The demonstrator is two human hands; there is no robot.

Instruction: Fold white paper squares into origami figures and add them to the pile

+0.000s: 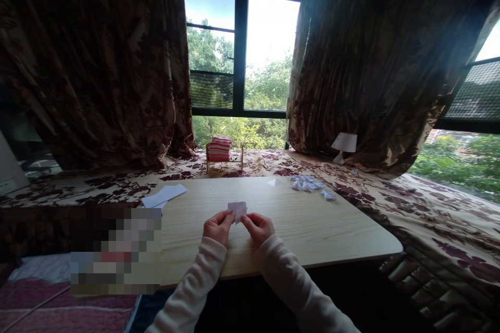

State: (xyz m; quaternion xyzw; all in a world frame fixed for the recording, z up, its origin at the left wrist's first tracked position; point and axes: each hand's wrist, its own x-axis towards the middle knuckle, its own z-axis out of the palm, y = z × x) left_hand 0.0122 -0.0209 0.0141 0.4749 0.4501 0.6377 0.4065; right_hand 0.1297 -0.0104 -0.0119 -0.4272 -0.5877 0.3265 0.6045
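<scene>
Between my two hands is a small piece of white folded paper (236,209), raised a little over the table. My left hand (217,226) pinches its left side between thumb and fingers. The lower right edge is pinched by my right hand (258,226). Its exact folds are too small to make out. Toward the table's far right lie several folded white paper pieces (307,183) in a cluster, with another folded piece (328,195) beside them. A small white paper triangle (272,182) lies near the far edge.
White paper sheets (164,196) lie at the left of the pale wooden table (312,229). Behind it, a small rack (224,169) holds folded striped cloths (219,149) on the flowered sill cover. A white lamp (344,143) stands to the right. A blurred patch hides the table's left corner.
</scene>
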